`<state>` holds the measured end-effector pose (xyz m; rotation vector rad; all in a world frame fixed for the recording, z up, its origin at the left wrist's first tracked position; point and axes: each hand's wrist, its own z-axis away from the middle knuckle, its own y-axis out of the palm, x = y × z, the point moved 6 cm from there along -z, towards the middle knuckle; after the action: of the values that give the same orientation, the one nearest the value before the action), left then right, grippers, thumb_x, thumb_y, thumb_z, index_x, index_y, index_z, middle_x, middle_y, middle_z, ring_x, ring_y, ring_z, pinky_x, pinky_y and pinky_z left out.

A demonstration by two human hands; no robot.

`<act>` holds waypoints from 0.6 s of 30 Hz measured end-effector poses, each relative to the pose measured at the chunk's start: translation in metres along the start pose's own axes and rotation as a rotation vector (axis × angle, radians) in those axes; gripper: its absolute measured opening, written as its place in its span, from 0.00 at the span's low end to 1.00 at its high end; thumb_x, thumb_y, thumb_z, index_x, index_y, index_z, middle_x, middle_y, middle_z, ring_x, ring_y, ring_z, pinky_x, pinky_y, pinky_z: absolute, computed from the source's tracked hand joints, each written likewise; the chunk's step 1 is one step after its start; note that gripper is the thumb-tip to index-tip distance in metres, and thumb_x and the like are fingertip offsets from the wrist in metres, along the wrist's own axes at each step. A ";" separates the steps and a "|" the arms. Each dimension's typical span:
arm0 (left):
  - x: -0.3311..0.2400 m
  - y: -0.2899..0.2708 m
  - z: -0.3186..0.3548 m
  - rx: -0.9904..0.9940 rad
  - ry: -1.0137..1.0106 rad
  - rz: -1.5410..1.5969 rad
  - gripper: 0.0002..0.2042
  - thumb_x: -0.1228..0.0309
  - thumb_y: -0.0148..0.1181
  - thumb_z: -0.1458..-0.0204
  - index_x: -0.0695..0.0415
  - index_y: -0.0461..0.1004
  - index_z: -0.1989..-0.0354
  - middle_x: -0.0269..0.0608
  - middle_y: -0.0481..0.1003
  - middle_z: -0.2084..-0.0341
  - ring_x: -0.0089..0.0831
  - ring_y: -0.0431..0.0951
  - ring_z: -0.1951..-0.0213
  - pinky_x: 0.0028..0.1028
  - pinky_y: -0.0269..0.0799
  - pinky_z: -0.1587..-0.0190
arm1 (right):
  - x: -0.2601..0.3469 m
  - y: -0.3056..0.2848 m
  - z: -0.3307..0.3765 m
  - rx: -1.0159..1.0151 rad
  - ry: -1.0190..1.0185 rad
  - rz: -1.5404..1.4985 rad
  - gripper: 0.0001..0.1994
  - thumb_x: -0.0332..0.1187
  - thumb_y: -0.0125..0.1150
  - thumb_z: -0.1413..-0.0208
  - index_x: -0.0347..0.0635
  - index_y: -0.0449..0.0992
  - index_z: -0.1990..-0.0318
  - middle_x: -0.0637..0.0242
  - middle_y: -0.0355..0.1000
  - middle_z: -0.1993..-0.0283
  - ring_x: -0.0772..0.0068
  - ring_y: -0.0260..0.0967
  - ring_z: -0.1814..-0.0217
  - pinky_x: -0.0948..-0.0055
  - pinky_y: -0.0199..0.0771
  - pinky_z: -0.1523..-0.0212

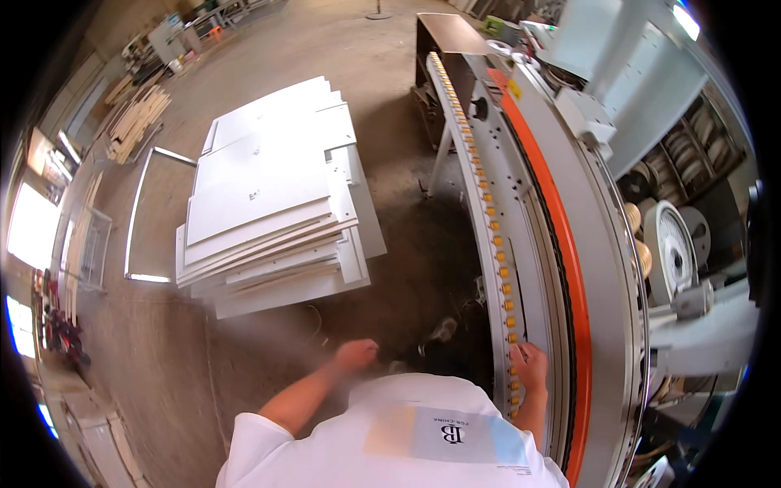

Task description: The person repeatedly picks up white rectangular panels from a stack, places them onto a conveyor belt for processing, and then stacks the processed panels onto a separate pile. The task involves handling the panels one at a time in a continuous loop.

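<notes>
My left hand (pixel 356 355) is curled into a loose fist in the air in front of my body, with nothing visible in it. My right hand (pixel 530 366) is at the near end of a long machine, its fingers bent by the roller rail (pixel 499 257) with its row of small yellow rollers. Whether those fingers hold anything is too small to make out. Beyond the rail, an orange strip (pixel 561 224) runs along the grey machine body (pixel 606 325). A stack of white panels (pixel 260 191), unevenly piled, lies ahead and left, out of reach of both hands.
A metal frame (pixel 135 220) stands left of the panel stack. Long wooden boards (pixel 138 122) lie farther left. Past the rail's far end is a brown-topped table (pixel 452 34). Large reels (pixel 670 244) stand right of the machine. Concrete floor (pixel 268 358) separates the stack and machine.
</notes>
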<state>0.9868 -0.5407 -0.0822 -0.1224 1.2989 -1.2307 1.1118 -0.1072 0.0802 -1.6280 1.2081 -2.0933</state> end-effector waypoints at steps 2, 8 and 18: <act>-0.048 0.003 -0.021 0.119 -0.100 0.018 0.13 0.61 0.50 0.41 0.52 0.79 0.56 0.45 0.80 0.59 0.46 0.79 0.55 0.40 0.75 0.53 | -0.006 0.016 -0.044 0.097 0.043 0.033 0.11 0.37 0.64 0.44 0.37 0.80 0.68 0.57 0.76 0.71 0.57 0.74 0.70 0.63 0.71 0.69; -0.038 -0.022 -0.116 0.099 -0.218 0.143 0.15 0.59 0.52 0.42 0.51 0.78 0.52 0.47 0.79 0.56 0.46 0.78 0.51 0.40 0.72 0.49 | -0.005 0.072 -0.198 0.272 -0.023 0.097 0.15 0.43 0.63 0.44 0.39 0.80 0.66 0.59 0.74 0.76 0.61 0.73 0.72 0.66 0.70 0.70; 0.008 -0.189 -0.269 -0.151 -0.374 0.196 0.17 0.58 0.53 0.41 0.54 0.75 0.50 0.44 0.80 0.59 0.40 0.80 0.59 0.34 0.74 0.55 | 0.111 0.133 -0.444 0.455 -0.235 0.047 0.13 0.43 0.64 0.45 0.42 0.82 0.65 0.61 0.77 0.71 0.62 0.75 0.70 0.68 0.73 0.68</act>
<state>0.6647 -0.4811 -0.0553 -0.3113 1.0467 -0.8916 0.6390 -0.0553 0.0432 -1.5525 0.6311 -1.9004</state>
